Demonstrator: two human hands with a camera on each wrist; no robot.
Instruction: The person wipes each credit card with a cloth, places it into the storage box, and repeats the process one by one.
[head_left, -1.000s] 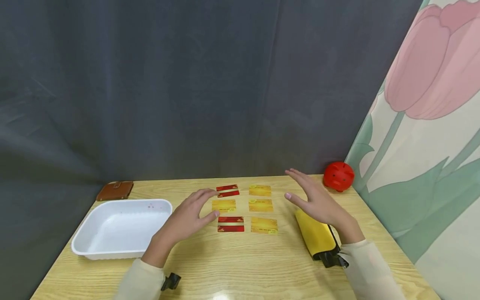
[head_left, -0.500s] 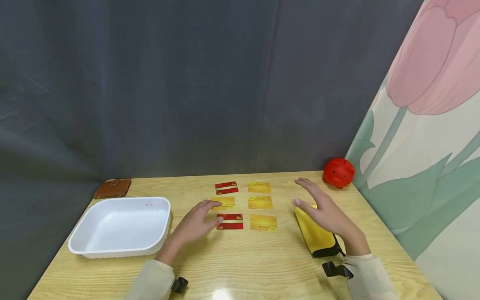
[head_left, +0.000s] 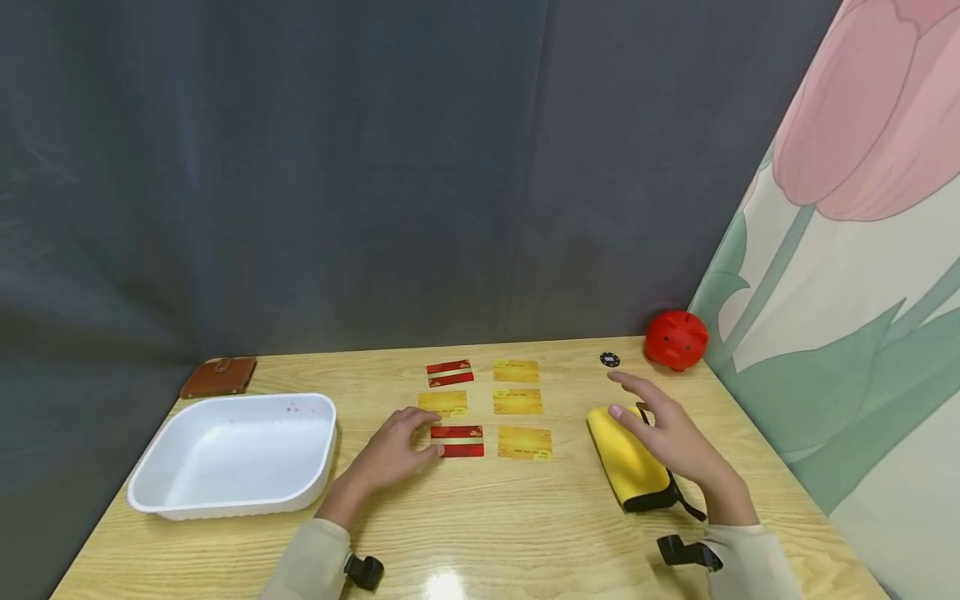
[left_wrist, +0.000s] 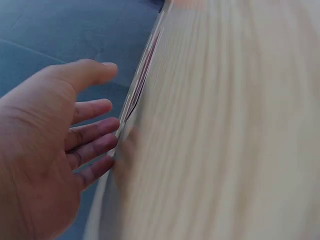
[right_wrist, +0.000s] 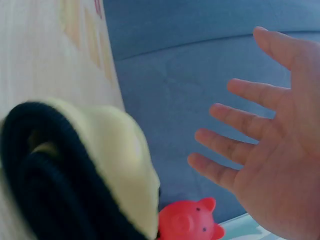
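Observation:
My left hand (head_left: 393, 450) hovers at the left edge of the front red card (head_left: 457, 442), fingers loosely bent and holding nothing. In the left wrist view, the fingers of this hand (left_wrist: 55, 135) point towards the tabletop. Behind that card lie a gold card (head_left: 441, 402) and another red card (head_left: 450, 372). A second column has gold cards, the nearest one (head_left: 525, 442) in front. My right hand (head_left: 671, 437) is above a folded yellow cloth item with black trim (head_left: 626, 462), its fingers spread with nothing between them, as the right wrist view also shows.
A white plastic tray (head_left: 232, 458) stands at the left, with a brown leather wallet (head_left: 219, 377) behind it. A black poker chip (head_left: 610, 359) and a red piggy bank (head_left: 676, 340) are at the back right. Dark curtain (head_left: 375, 183) hangs behind the wooden table (head_left: 487, 533).
My left hand has come down and back, from over the rear cards to the front red card. The right hand has shifted right and towards me, uncovering the poker chip.

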